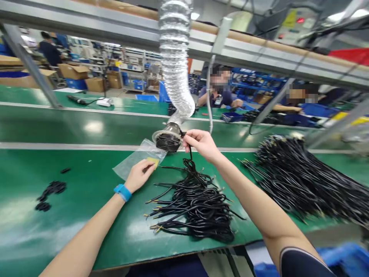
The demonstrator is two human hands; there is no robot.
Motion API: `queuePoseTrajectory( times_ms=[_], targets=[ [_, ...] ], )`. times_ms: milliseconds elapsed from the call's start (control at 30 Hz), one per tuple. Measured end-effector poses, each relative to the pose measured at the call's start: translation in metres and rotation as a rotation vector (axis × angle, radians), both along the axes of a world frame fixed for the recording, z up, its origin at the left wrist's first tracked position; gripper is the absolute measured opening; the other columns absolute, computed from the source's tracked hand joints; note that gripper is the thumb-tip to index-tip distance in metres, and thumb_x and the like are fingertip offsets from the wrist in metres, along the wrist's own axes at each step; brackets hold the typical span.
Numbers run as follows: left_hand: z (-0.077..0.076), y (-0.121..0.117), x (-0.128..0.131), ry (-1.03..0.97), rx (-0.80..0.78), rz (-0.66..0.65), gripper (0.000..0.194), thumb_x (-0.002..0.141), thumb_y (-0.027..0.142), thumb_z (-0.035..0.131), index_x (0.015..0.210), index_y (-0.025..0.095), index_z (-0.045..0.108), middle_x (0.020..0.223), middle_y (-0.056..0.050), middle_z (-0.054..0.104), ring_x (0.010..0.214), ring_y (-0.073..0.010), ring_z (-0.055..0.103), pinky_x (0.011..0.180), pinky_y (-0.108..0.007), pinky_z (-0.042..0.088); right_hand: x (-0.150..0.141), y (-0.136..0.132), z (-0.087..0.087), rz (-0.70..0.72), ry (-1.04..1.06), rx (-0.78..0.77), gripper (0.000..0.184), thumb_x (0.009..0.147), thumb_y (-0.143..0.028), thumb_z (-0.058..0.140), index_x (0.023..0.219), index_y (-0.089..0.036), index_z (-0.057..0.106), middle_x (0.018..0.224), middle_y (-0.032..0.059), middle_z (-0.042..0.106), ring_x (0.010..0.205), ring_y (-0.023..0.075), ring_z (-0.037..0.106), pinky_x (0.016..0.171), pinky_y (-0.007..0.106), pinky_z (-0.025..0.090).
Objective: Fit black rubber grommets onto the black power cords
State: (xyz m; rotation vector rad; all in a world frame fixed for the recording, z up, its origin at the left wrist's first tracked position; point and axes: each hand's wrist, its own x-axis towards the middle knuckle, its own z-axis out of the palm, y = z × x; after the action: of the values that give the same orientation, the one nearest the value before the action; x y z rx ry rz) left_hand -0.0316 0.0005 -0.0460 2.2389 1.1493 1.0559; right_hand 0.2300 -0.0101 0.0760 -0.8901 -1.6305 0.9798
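My right hand [200, 144] pinches a black cable [190, 152] just beside the round mouth of an exhaust duct [168, 139]. That cable hangs down toward a tangled pile of black cables [198, 207] with bare, yellowish ends. To the left, my left hand [140, 175], with a blue band at the wrist, has its fingers curled together on a clear plastic bag [128, 163]. A yellow patch [153, 161] shows under its fingertips; I cannot tell if it is inside the bag or on it. The bag lies flat on the green bench [95, 169].
Small black parts [52, 189] lie at the left. A large bundle of black cables [305, 181] covers the right side. The silver flexible duct [175, 50] hangs down centrally from a metal frame [115, 25]. Two people sit across the bench. A blue bin [346, 259] is at lower right.
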Motion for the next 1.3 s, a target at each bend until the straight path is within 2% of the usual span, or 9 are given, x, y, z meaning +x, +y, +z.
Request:
queuePoseTrajectory(
  times_ms=[233,400,533,600,667,767,867,1033,1300],
  targets=[
    [0.004,-0.003,0.000,0.122,0.120,-0.055,0.032,0.091,0.042,0.051,0.086,0.018,0.071,0.090,-0.006,0.071,0.084,-0.0179,0.064,0.081,-0.028,0.050,0.085,-0.037,0.064,-0.366,-0.031,0.272,0.039,0.085,-0.054,0.064,0.088,-0.016,0.060,0.067,-0.0036,0.058,0.052,0.0051,0.052,0.047,0.018,0.042],
    [0.003,-0.001,-0.004,0.169,0.181,-0.018,0.034,0.091,0.042,0.050,0.081,0.017,0.072,0.085,-0.006,0.070,0.080,-0.0175,0.065,0.075,-0.026,0.049,0.170,-0.066,0.081,-0.690,-0.379,0.356,0.035,0.089,-0.048,0.062,0.087,-0.013,0.065,0.063,-0.0018,0.058,0.053,0.0078,0.053,0.054,0.023,0.044],
    [0.002,0.000,-0.005,0.203,0.193,-0.015,0.035,0.091,0.042,0.050,0.079,0.018,0.072,0.084,-0.005,0.071,0.079,-0.0170,0.065,0.071,-0.025,0.049,0.222,-0.074,0.045,-1.019,-0.949,0.210,0.024,0.089,-0.036,0.063,0.081,-0.014,0.068,0.068,0.0045,0.063,0.063,0.0165,0.058,0.064,0.031,0.044],
    [0.002,0.000,-0.006,0.208,0.196,-0.011,0.035,0.090,0.043,0.050,0.079,0.018,0.072,0.084,-0.005,0.071,0.077,-0.0170,0.066,0.070,-0.025,0.049,0.238,-0.074,0.006,-1.109,-1.221,0.077,0.019,0.091,-0.029,0.058,0.087,-0.014,0.068,0.079,0.0095,0.067,0.075,0.0224,0.061,0.069,0.034,0.042],
    [0.002,0.000,-0.007,0.214,0.192,-0.004,0.035,0.090,0.042,0.050,0.079,0.018,0.072,0.083,-0.005,0.072,0.076,-0.0168,0.066,0.069,-0.024,0.049,0.248,-0.077,-0.041,-1.065,-1.421,-0.086,0.021,0.094,-0.021,0.048,0.095,-0.012,0.067,0.093,0.0141,0.068,0.084,0.0244,0.061,0.070,0.034,0.039],
    [0.002,0.001,-0.008,0.224,0.181,0.016,0.035,0.090,0.042,0.049,0.079,0.018,0.072,0.082,-0.005,0.072,0.073,-0.0163,0.066,0.066,-0.024,0.049,0.254,-0.089,-0.106,-0.980,-1.492,-0.181,0.023,0.090,-0.013,0.048,0.106,-0.013,0.065,0.098,0.0139,0.068,0.089,0.0238,0.060,0.072,0.032,0.036],
    [0.002,0.001,-0.009,0.234,0.179,0.026,0.036,0.090,0.043,0.049,0.079,0.019,0.073,0.083,-0.004,0.072,0.071,-0.0157,0.066,0.064,-0.023,0.049,0.255,-0.102,-0.148,-1.015,-1.472,-0.180,0.031,0.093,-0.017,0.046,0.121,-0.011,0.059,0.102,0.0166,0.067,0.092,0.0255,0.058,0.075,0.034,0.036],
    [-0.001,0.002,-0.009,0.239,0.185,0.021,0.036,0.090,0.044,0.050,0.078,0.020,0.073,0.082,-0.004,0.073,0.072,-0.0162,0.066,0.066,-0.023,0.050,0.265,-0.106,-0.162,-1.064,-1.399,-0.142,0.032,0.095,-0.020,0.042,0.119,-0.012,0.061,0.104,0.0156,0.068,0.097,0.0262,0.057,0.084,0.037,0.035],
    [-0.003,0.003,-0.010,0.246,0.172,0.029,0.035,0.090,0.045,0.050,0.080,0.021,0.073,0.085,-0.004,0.073,0.073,-0.0166,0.066,0.067,-0.023,0.050,0.287,-0.114,-0.140,-1.332,-1.218,0.051,0.040,0.097,-0.022,0.031,0.106,-0.010,0.069,0.091,0.0167,0.067,0.088,0.0267,0.055,0.077,0.036,0.039]
  ],
)
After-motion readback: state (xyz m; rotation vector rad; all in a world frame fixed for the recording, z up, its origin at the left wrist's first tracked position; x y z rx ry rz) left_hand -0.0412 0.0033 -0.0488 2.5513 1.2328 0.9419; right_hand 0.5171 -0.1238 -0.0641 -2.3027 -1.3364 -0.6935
